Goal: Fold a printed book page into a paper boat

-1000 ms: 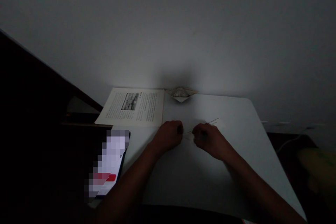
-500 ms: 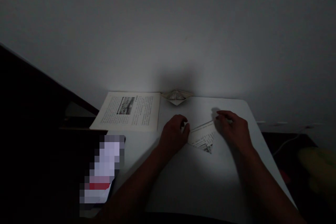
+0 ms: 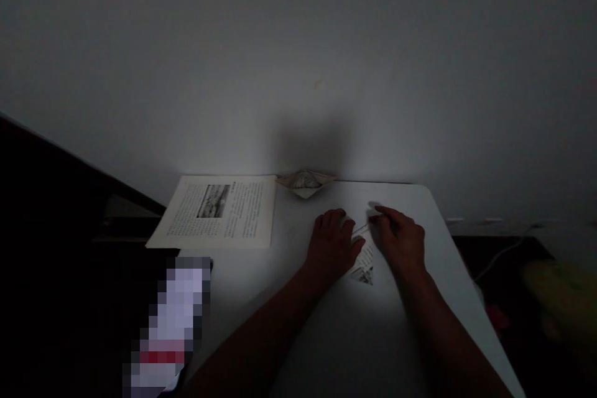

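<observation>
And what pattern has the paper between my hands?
The paper is pale with dark print; head view.

3 things are showing matt paper: the sheet (image 3: 366, 261), the boat (image 3: 305, 191) and the page (image 3: 247, 214). The table (image 3: 401, 193) is looking smooth, faintly sheeny; the wall (image 3: 186, 74) is looking matt.

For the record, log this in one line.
left hand: over folded paper | right hand: at its edge | printed page: lying flat
</observation>
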`<state>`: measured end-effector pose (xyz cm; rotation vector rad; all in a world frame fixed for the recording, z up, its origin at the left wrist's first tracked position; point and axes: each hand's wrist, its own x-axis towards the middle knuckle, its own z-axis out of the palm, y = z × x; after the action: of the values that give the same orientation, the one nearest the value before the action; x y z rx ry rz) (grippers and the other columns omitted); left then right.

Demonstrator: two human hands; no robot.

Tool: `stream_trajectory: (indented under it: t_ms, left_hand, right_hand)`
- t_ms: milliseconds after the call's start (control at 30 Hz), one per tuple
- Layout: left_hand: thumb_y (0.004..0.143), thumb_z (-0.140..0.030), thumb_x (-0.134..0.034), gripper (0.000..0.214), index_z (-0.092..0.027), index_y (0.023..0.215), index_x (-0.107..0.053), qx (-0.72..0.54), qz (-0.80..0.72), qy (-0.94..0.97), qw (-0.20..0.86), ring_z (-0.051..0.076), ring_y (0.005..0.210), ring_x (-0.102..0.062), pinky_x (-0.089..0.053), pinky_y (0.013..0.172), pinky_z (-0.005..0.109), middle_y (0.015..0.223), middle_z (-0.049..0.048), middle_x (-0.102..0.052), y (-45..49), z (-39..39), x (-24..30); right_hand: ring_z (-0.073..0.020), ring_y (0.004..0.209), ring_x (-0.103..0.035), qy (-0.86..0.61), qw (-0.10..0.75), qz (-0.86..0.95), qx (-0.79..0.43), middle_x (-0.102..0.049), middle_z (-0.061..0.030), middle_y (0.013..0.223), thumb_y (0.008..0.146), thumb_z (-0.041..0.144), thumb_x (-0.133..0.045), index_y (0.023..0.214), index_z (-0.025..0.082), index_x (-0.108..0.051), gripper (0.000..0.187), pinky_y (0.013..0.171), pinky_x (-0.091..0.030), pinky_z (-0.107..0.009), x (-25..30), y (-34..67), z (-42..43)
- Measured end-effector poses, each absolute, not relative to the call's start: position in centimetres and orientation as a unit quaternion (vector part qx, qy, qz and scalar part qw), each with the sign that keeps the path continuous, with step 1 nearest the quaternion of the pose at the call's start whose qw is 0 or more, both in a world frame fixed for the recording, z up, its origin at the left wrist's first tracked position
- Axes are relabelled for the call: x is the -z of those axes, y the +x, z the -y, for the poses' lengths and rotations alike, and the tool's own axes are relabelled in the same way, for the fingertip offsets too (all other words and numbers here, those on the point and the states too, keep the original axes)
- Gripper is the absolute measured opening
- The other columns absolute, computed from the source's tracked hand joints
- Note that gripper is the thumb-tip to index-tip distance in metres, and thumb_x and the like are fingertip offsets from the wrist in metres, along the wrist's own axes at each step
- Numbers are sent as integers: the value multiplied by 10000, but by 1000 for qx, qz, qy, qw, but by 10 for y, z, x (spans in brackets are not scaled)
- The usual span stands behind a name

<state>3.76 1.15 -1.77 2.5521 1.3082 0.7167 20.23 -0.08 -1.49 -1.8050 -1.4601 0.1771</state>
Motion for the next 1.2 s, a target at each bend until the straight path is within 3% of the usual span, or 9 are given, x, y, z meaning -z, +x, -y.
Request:
stream_trajectory:
  t_ms: [367,500,700,800,967,1100,1200]
  left_hand:
    - [826,-360,-563,282,-190,1049,-586,-244,-424,863,128,261,1156,-431,-345,988,416,1211,96,-516,32,-15,16]
    - [823,-345,-573,262,-191,1033,-596,-238,-414,868,135,248,1133,-446,-355,975,401,1190,85,-535,23,-21,14]
    - [845,-199,-513,151,-164,939,-625,-184,-424,879,114,227,1041,-493,-390,898,386,1100,97,-577,10,-23,1]
    - [868,-213,-475,171,-158,913,-631,-167,-417,885,124,219,982,-511,-397,858,371,1026,92,-600,10,-20,-6]
    - [867,-299,-493,217,-155,873,-654,-137,-395,875,244,198,847,-567,-405,793,336,865,59,-662,11,-29,-9]
    - [859,-287,-486,229,-149,849,-668,-143,-404,822,374,150,730,-586,-410,714,269,802,36,-681,7,-43,-10]
    - [846,-298,-493,240,-139,842,-673,-151,-396,793,438,133,680,-572,-401,646,235,772,28,-675,3,-48,-11]
  right_hand:
    - [-200,771,-679,-658,549,459,-234,-724,-59,811,766,318,-634,971,190,-659,243,744,-533,-344,16,194,5]
    - [-205,775,-681,-639,545,470,-272,-722,-63,852,677,299,-727,967,194,-660,316,771,-543,-373,21,194,2]
    - [-205,762,-678,-641,543,434,-326,-716,-70,836,638,324,-755,916,182,-665,325,772,-553,-388,22,185,9]
    - [-199,770,-675,-641,524,433,-357,-716,-63,838,637,328,-755,899,189,-667,309,777,-551,-381,18,175,15]
    - [-200,794,-672,-624,531,403,-408,-719,-59,851,640,331,-758,898,191,-664,308,784,-545,-368,12,167,19]
    - [-213,782,-672,-596,545,336,-485,-721,-62,873,686,384,-722,951,197,-669,328,671,-577,-364,13,171,20]
    - [-219,772,-672,-574,544,308,-530,-722,-60,866,632,355,-768,907,190,-688,331,662,-597,-381,15,173,20]
